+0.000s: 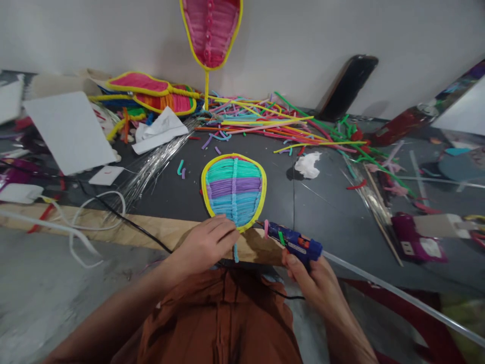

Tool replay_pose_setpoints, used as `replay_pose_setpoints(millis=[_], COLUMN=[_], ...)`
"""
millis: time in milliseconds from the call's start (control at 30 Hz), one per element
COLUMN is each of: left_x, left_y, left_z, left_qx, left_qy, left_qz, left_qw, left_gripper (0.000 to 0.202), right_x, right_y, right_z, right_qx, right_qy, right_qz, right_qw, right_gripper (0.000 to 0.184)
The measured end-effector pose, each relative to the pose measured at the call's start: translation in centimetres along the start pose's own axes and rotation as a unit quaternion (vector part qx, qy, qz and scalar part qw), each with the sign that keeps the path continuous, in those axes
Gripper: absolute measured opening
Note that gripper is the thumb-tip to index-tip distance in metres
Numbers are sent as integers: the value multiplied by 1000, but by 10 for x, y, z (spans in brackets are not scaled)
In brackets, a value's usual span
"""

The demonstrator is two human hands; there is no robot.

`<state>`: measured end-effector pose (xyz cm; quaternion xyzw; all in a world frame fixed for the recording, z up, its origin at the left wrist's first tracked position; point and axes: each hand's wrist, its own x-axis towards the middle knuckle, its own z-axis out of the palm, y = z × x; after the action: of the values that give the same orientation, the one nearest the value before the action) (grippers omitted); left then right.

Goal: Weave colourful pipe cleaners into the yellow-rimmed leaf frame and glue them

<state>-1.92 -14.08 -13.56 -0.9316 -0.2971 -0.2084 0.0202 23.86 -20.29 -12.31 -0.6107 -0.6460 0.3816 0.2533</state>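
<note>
A rounded shape made of pipe cleaners (234,188) lies at the table's front edge, with teal, purple and blue bands, a yellow border and a blue strip down its middle. My left hand (206,240) is closed at its lower edge, fingers together on top; the thumb is hidden. In my right hand (316,280) is a blue hot glue gun (291,240) with pink and green pieces around its barrel. Its nozzle points left, close to or touching the yellow border at the lower right. A long clear glue stick (397,293) sticks out of its back end.
Loose pipe cleaners (261,121) are heaped along the wall. A pink pipe-cleaner shape (210,35) stands upright behind them. A phone (348,86) leans on the wall, beside a red can (405,124). Silver strands (155,156), a white card (70,131) and cables (125,220) lie left.
</note>
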Motion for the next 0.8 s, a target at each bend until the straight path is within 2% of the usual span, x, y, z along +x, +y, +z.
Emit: replay_pose_setpoints(millis=[300, 500, 633, 800], left_x=[-3, -2, -1, 2], left_y=[-1, -1, -2, -2], left_z=[5, 4, 4, 3], left_qx=[-25, -21, -23, 5], left_qy=[-6, -17, 0, -14], left_qz=[-20, -18, -16, 9], left_qw=[999, 999, 1000, 1000], left_gripper=[19, 19, 21, 23], right_x=[-5, -2, -1, 3], right_y=[-1, -6, -1, 16], right_z=[4, 3, -2, -13], right_qx=[13, 4, 17, 34], right_qy=[-32, -29, 14, 132], right_qz=[-6, -14, 0, 27], right_qw=[999, 999, 1000, 990], right_gripper=[31, 31, 30, 24])
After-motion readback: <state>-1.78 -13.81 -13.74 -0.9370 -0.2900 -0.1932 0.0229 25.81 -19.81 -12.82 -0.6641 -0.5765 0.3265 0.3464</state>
